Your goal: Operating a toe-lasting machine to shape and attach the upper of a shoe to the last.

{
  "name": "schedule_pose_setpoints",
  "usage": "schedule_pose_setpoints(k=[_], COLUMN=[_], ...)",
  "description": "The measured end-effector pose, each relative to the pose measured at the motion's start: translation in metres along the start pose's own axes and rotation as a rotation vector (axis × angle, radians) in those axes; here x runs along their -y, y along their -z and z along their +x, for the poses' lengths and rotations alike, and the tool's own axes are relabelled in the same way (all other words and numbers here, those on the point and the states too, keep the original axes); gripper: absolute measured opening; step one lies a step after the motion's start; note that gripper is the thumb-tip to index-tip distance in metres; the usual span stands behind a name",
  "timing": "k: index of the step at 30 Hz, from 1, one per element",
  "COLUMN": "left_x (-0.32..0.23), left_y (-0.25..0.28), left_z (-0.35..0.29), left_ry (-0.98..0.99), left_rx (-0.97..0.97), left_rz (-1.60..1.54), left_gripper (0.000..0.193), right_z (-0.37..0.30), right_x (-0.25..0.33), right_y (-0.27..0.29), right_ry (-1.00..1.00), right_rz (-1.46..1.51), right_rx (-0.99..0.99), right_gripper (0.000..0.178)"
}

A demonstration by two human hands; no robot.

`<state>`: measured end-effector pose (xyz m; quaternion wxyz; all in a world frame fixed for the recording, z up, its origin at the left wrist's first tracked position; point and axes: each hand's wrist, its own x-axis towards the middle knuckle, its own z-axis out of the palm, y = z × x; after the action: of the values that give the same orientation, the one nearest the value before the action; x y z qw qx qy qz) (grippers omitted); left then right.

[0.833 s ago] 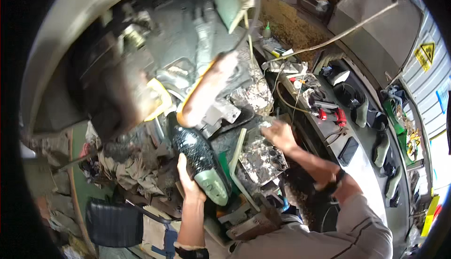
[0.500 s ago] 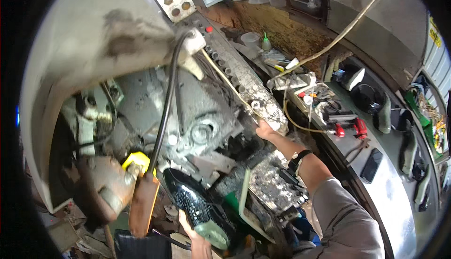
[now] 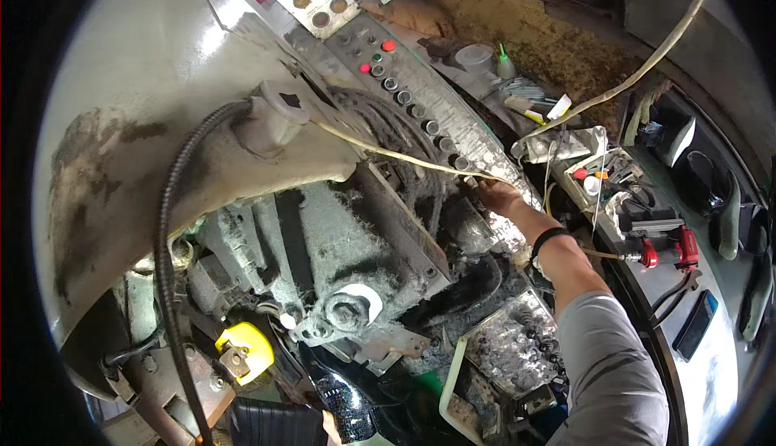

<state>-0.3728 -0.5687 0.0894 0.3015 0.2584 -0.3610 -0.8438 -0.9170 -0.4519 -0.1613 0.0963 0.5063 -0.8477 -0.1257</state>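
At 3 o'clock in the head view, my right hand (image 3: pixel 498 196) was positioned at the lower end of the knobbed control panel (image 3: pixel 444 106); I could not determine its grip. Between 6 and 7 o'clock was the glossy black shoe (image 3: pixel 346 401). Beside it, only a sliver of my left hand (image 3: pixel 331 428) showed, its hold indeterminable.

You had 2 hands in view: 1 right hand (image 3: pixel 499 197) and 1 left hand (image 3: pixel 330 428), which barely showed. There was 1 glossy black shoe (image 3: pixel 343 399). The control panel (image 3: pixel 438 109) gave you 2 red buttons (image 3: pixel 388 46), 1 green button (image 3: pixel 377 57) and at least 6 round knobs (image 3: pixel 431 127). The white plate (image 3: pixel 321 2) carried 4 round dials (image 3: pixel 321 19). Elsewhere you had 1 yellow bracket (image 3: pixel 252 347), 1 phone (image 3: pixel 695 325), 1 green-tipped bottle (image 3: pixel 506 67) and 1 black wristband (image 3: pixel 548 240).
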Motion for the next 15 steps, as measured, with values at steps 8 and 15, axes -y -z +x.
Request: schedule_pose_setpoints(k=[8, 15], left_x=[0.001, 0.0], left_y=[-0.007, -0.008], left_z=[0.003, 0.003], left_ry=[0.013, 0.02], left_rx=[-0.041, -0.046], left_rz=[-0.008, -0.014], left_gripper=[0.046, 0.045], right_z=[0.004, 0.017], right_x=[0.021, 0.035], right_y=[0.01, 0.025], right_ry=[-0.524, -1.117], right_rz=[0.516, 1.016], right_rx=[0.095, -0.035], right_gripper=[0.06, 0.088])
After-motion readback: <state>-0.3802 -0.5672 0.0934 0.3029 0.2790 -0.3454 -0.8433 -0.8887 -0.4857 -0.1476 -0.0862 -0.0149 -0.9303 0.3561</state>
